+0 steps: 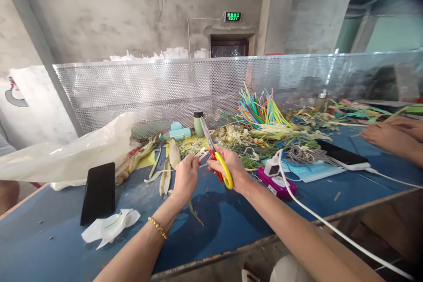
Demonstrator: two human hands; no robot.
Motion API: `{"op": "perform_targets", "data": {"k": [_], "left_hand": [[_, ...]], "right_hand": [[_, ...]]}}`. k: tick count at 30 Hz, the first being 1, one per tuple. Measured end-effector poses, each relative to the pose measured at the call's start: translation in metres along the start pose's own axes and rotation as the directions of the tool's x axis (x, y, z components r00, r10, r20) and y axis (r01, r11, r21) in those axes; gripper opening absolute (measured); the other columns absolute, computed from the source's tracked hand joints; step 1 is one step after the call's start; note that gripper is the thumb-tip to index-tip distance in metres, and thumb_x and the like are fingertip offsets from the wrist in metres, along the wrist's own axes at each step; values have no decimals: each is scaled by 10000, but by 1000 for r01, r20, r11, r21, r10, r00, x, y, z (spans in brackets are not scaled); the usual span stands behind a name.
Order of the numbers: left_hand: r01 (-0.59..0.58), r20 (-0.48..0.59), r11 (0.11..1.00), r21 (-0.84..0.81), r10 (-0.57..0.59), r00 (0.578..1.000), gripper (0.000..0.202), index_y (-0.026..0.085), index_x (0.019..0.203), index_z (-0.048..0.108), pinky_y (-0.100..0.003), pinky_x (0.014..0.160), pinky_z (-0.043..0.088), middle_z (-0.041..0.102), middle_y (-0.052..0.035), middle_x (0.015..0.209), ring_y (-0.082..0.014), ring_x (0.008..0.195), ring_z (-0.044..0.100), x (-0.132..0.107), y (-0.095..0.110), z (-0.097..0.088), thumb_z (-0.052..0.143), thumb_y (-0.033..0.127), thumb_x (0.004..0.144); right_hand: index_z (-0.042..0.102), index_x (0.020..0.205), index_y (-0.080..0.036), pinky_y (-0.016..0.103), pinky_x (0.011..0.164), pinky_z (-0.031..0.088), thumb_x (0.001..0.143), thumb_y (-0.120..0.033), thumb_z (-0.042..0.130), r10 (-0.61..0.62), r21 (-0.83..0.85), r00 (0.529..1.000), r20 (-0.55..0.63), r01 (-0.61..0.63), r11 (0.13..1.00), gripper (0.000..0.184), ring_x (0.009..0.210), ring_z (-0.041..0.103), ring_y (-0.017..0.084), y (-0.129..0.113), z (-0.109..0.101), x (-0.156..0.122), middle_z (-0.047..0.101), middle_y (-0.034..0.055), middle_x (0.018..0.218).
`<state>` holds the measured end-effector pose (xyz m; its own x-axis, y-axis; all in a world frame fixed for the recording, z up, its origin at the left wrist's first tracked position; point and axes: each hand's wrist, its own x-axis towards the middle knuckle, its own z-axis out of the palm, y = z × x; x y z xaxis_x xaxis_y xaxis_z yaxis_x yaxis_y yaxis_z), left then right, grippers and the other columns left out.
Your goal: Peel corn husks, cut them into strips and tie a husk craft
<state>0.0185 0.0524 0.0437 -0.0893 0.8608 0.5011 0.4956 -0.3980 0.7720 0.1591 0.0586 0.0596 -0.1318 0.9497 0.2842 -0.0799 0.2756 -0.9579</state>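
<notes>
My right hand (pixel 230 168) is closed round the yellow and red handles of a pair of scissors (pixel 216 158), whose blades point up and away. My left hand (pixel 186 175) pinches a thin pale strip of leaf (pixel 200 154) just left of the blades; a green stalk (pixel 194 212) hangs below that hand. A gold bracelet (pixel 157 227) is on my left wrist. Both hands are above the blue table (pixel 211 224), near its middle.
A black phone (pixel 98 191) and crumpled white paper (pixel 110 227) lie at the left, beside a large plastic bag (pixel 72 152). Pale leaves (pixel 167 165), coloured strips (pixel 261 110), a pink charger (pixel 276 183) with white cable (pixel 330 224), another phone (pixel 342 154) and a co-worker's hands (pixel 391 136) fill the right.
</notes>
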Motion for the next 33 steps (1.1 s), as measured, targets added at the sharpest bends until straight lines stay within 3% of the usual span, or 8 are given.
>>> {"op": "perform_targets", "data": {"k": [5, 11, 16, 18, 20, 24, 29, 33], "left_hand": [[-19, 52, 999, 34, 17, 998, 344, 204, 560, 392, -260, 534, 227, 401, 35, 513, -126, 528, 368, 2, -2, -3, 445, 307, 884], [-41, 167, 997, 71, 28, 986, 357, 186, 687, 542, -257, 545, 266, 454, 24, 572, -130, 556, 410, -1, -1, -3, 398, 412, 923], [-37, 209, 998, 44, 27, 978, 352, 175, 672, 558, -245, 525, 275, 483, 7, 578, -121, 545, 430, 0, -5, -1, 422, 400, 907], [25, 226, 999, -40, -15, 974, 355, 176, 647, 538, -234, 484, 252, 451, 19, 543, -104, 494, 393, 1, -7, -1, 457, 425, 887], [181, 275, 962, -206, -121, 954, 367, 184, 647, 511, -221, 431, 202, 362, 57, 489, -79, 419, 300, 2, -7, -3, 501, 486, 855], [413, 357, 763, -498, -253, 899, 383, 189, 685, 488, -195, 375, 116, 241, 114, 456, -41, 363, 158, 9, -8, -15, 628, 537, 762], [386, 268, 693, -609, -278, 922, 390, 172, 702, 518, -172, 348, 108, 231, 127, 425, -28, 344, 141, 19, -10, -26, 698, 518, 719], [328, 210, 699, -636, -252, 945, 401, 159, 815, 578, -161, 347, 120, 223, 132, 441, -32, 354, 138, 20, -12, -28, 679, 540, 743]], "right_hand": [[586, 925, -186, 221, 562, 496, 595, -163, 697, -48, 23, 999, 24, 47, 999, 349, 552, 612, 113, 2, 0, 14, 589, -56, 673], [584, 991, -173, 223, 510, 489, 579, -195, 745, -63, 28, 998, -7, 64, 998, 443, 504, 604, 122, 4, -2, 19, 590, -59, 627], [589, 1002, -175, 218, 485, 472, 599, -251, 765, -87, -17, 996, -24, 87, 996, 447, 520, 622, 129, 4, -6, 17, 601, -46, 666], [589, 1006, -176, 220, 487, 473, 600, -279, 779, -93, -15, 995, -39, 93, 996, 460, 514, 611, 123, 5, -8, 18, 601, -42, 678], [584, 1018, -177, 215, 464, 452, 618, -323, 781, -112, -2, 991, -69, 112, 994, 469, 484, 573, 106, 6, -11, 20, 587, -47, 672], [593, 1043, -197, 208, 433, 384, 703, -415, 733, -186, -51, 980, -66, 183, 982, 427, 460, 469, 77, 8, -21, 18, 566, -46, 689], [627, 1040, -208, 238, 618, 445, 751, -431, 708, -263, -305, 960, 92, 279, 911, 374, 694, 561, 142, 8, -26, 6, 610, -5, 776], [644, 1024, -200, 256, 631, 421, 754, -463, 706, -221, -472, 951, 217, 301, 829, 382, 681, 528, 145, 4, -23, -3, 612, 1, 786]]}}
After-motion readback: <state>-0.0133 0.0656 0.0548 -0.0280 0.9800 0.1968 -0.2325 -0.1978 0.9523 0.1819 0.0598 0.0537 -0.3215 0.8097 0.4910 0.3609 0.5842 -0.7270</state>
